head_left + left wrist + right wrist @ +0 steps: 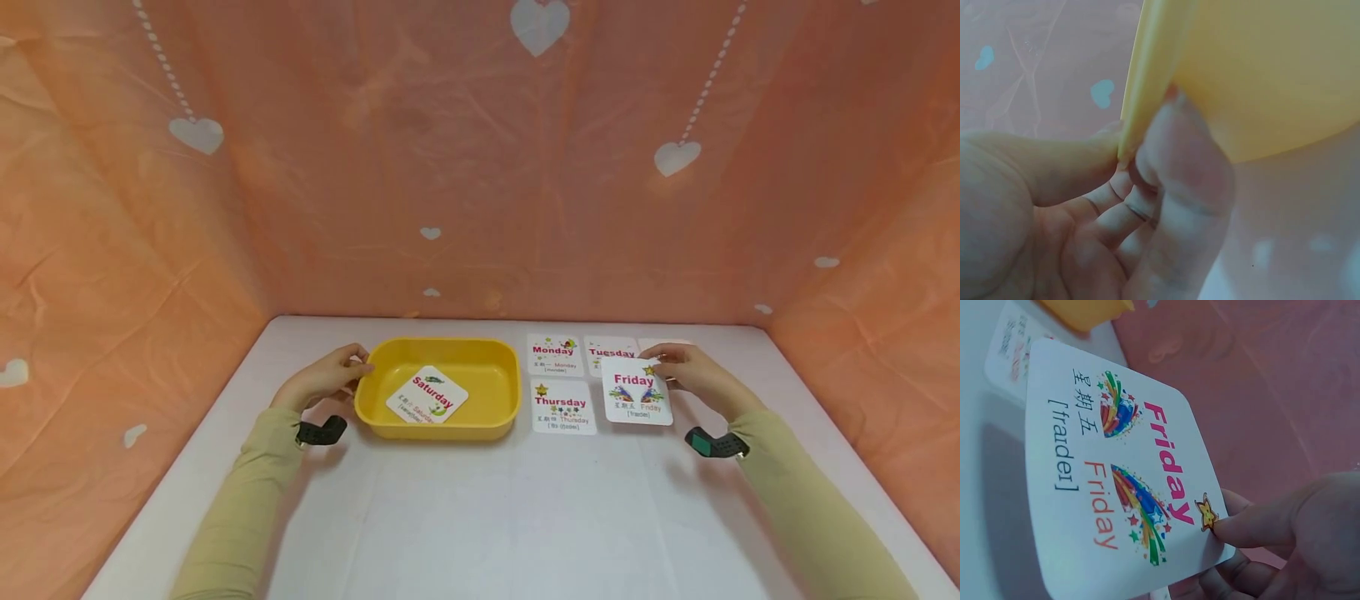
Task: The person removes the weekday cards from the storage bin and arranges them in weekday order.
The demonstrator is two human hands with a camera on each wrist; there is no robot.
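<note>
My left hand [327,377] pinches the left rim of a yellow tray [442,432], thumb on one side of the wall and a finger on the other, as the left wrist view shows. Inside the tray lies a white Saturday card [429,395], turned at a slant. My right hand [693,373] holds the Friday card [637,392] by its top right corner, thumb over the printed face near the star. The Friday card is tilted and overlaps the lower part of the Tuesday card [610,346] in the head view.
Right of the tray lie the Monday card [555,356] and, below it, the Thursday card [564,407]. Another white card [667,342] is mostly hidden behind the right hand. Orange cloth [480,183] with white hearts surrounds the white table [480,517] at the back and sides.
</note>
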